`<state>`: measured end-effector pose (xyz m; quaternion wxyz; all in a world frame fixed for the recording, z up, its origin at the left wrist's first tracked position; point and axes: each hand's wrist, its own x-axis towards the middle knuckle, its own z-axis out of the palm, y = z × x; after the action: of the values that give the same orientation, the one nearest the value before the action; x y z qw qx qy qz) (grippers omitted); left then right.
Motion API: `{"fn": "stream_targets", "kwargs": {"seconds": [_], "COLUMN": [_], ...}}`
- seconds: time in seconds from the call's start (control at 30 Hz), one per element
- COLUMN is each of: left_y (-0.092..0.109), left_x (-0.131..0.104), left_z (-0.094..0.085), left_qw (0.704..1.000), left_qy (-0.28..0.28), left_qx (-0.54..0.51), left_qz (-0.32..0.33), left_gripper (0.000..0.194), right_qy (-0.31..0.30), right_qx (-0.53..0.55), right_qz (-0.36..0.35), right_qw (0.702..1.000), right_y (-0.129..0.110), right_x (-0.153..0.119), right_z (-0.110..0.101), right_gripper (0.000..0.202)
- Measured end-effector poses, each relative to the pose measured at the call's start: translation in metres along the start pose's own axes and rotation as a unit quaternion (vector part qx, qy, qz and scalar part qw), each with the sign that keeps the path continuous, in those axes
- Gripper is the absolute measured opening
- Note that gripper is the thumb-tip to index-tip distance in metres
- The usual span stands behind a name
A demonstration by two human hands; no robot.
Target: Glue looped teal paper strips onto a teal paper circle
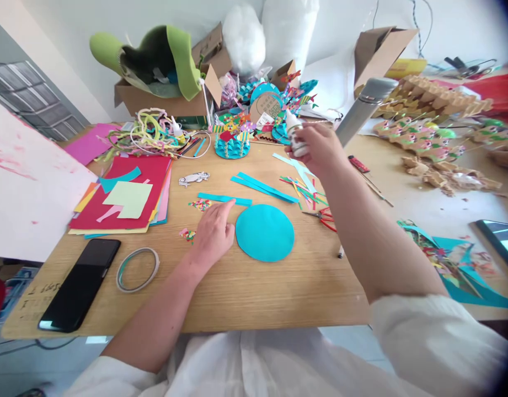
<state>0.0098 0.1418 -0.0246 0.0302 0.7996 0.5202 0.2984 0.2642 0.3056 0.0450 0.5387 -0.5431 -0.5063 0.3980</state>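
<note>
My right hand [320,149] is raised over the back of the table, its fingers wrapped round a small white glue bottle [295,138] with a pointed nozzle tilted up. My left hand [214,229] rests on the table, index finger stretched onto a short blue paper strip [224,198] and the thumb apart from it. Just right of that hand lies a round blue paper disc [265,232]. Beyond it are longer blue strips [264,187]. Small colourful paper bits [201,204] sit beside the left fingers. A cut-out drawing [194,178] lies farther back.
Stacked coloured paper [121,204], a black phone [80,284] and a tape roll [137,270] are at left. Red-handled scissors [326,219] and thin paper strips [305,190] lie near my right forearm. A decorated blue paper craft [232,140] and a grey tumbler [363,110] stand behind.
</note>
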Motion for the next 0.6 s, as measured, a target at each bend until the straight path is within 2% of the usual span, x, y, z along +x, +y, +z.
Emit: {"fn": "stream_targets", "kwargs": {"seconds": [0.1,0.17,0.23,0.47,0.6], "left_y": [0.001,0.002,0.001,0.003,0.007], "left_x": [-0.001,-0.001,-0.002,-0.002,-0.003], "left_z": [0.001,0.002,0.004,0.006,0.004], "left_qw": [1.000,0.999,0.998,0.983,0.978], "left_qy": [-0.010,-0.026,-0.048,-0.170,-0.198], "left_qx": [-0.015,-0.029,-0.044,-0.030,0.014], "left_qz": [-0.003,0.002,0.016,0.055,0.066], "left_gripper": [0.055,0.055,0.056,0.058,0.056], "right_qy": [-0.056,-0.051,-0.030,-0.042,-0.053], "right_qx": [0.179,0.236,0.272,0.321,0.328], "right_qz": [0.032,0.081,0.110,0.100,0.094], "right_qw": [0.982,0.967,0.955,0.941,0.938], "right_y": [-0.006,-0.004,0.003,0.021,0.020], "right_x": [-0.055,-0.085,-0.103,-0.113,-0.117], "right_z": [-0.034,-0.047,-0.051,-0.041,-0.038], "right_gripper": [0.021,0.020,0.018,0.023,0.023]}}
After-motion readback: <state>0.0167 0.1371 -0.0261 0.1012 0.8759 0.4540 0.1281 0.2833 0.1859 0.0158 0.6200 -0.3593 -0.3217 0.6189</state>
